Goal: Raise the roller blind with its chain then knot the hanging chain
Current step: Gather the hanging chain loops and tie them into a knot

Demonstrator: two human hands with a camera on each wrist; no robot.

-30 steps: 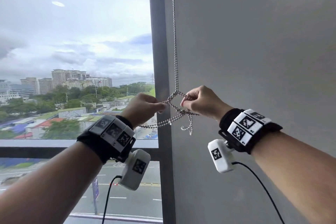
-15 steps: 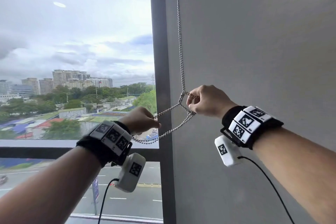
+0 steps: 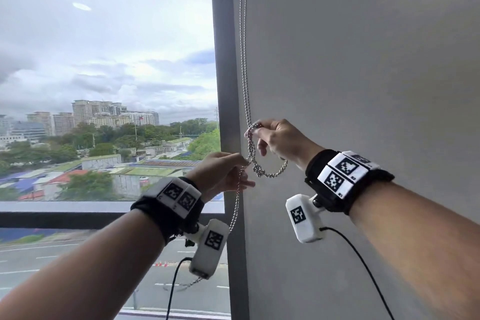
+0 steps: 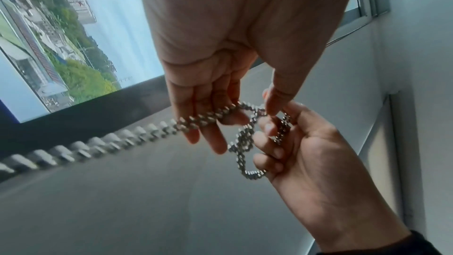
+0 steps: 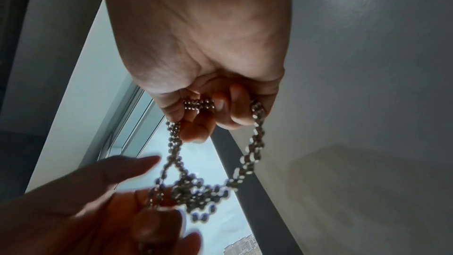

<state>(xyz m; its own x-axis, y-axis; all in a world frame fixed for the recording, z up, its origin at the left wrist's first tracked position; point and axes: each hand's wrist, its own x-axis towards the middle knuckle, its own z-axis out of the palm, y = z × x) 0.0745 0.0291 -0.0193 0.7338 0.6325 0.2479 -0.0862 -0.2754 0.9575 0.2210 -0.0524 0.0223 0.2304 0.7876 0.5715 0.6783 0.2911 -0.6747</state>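
A silver bead chain (image 3: 244, 60) hangs doubled down the edge between window frame and wall. My right hand (image 3: 255, 130) pinches it at chest height, and a small loop (image 3: 271, 174) sags under that hand. My left hand (image 3: 245, 165) sits just below and left and pinches the chain where the loop crosses. From it a tail (image 3: 235, 212) drops past my wrist. In the left wrist view the chain (image 4: 208, 117) lies across my left fingers (image 4: 213, 143), close to my right hand (image 4: 277, 139). In the right wrist view my right thumb and fingers grip the chain (image 5: 198, 104). The blind is out of view.
A dark grey window frame post (image 3: 226, 86) stands directly behind the chain, with a plain grey wall (image 3: 363, 86) to its right. Uncovered glass (image 3: 104, 60) looks out on a city, above a horizontal rail (image 3: 78, 212). Black cables hang from both wrist cameras.
My left hand has moved right and up, close to my right hand. The chain that was stretched between them is now slack: a loop under the right hand, a tail hanging from the left.
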